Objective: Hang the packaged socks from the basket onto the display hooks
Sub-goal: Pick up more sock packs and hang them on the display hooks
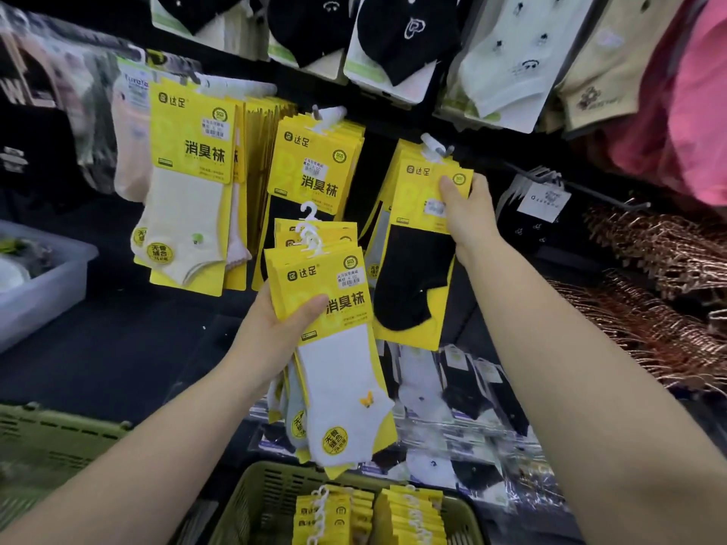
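Observation:
My left hand (275, 328) grips a stack of yellow sock packs (334, 348) with white socks, their white plastic hangers fanned out at the top. My right hand (464, 214) pinches the yellow card of a black sock pack (417, 277) that hangs at the front of a row on a display hook (434, 147). Two more hooks to the left carry yellow packs, black ones (314, 167) in the middle and cream ones (189, 182) further left. At the bottom, a green basket (244, 501) holds more yellow packs (373, 517).
Black, pale green and beige socks hang in the row above (401, 41). Copper wire hangers (661, 277) pile up at right. A grey bin (43, 285) sits at left, a second green basket (51, 438) at lower left. Bagged socks (452, 387) lie on the shelf below.

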`<state>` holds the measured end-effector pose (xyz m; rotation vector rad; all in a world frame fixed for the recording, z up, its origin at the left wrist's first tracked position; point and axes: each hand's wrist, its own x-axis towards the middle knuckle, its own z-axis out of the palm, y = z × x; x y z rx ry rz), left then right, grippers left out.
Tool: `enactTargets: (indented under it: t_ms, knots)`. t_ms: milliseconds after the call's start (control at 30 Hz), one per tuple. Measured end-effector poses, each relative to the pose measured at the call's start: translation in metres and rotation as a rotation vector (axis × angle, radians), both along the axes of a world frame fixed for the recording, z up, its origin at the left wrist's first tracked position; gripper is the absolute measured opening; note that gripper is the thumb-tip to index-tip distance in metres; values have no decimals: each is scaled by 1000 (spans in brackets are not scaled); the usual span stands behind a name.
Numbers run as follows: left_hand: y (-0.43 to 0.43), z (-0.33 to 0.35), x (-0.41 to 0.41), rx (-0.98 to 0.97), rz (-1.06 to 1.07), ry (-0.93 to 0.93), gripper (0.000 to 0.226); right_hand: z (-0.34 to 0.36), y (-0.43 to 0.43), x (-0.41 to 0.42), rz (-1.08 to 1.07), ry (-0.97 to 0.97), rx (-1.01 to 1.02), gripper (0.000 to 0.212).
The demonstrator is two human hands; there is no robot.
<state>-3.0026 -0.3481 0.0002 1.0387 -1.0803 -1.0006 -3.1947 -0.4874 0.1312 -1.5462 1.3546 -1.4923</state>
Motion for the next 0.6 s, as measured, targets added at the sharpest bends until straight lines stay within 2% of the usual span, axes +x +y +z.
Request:
enactTargets:
  t_ms: [67,133,167,200,233,333,400,600]
  knots:
    - [0,1,0,13,-5,-8,47,-3,-2,2,-114,24,20,31]
    - [1,1,2,11,-12,-10,46,-7,10,3,-346,105,-102,43]
    - [1,1,3,5,-16,-9,48,-11,20,6,-396,124,-198,43]
    - [1,2,4,-3,-17,-7,51,-15,33,11,-342,128,-255,39]
    - [0,2,4,-11,-13,-1,54,-22,47,18,-201,135,-248,33]
    - [-4,6,0,-27,14,49,57,-49,92,43,256,257,2,31]
    - [-7,10,-5,-39,3,88,53,-62,103,49,297,227,36,34]
    - [-12,13,-13,-12,11,113,58,-56,96,17,324,-101,129,23]
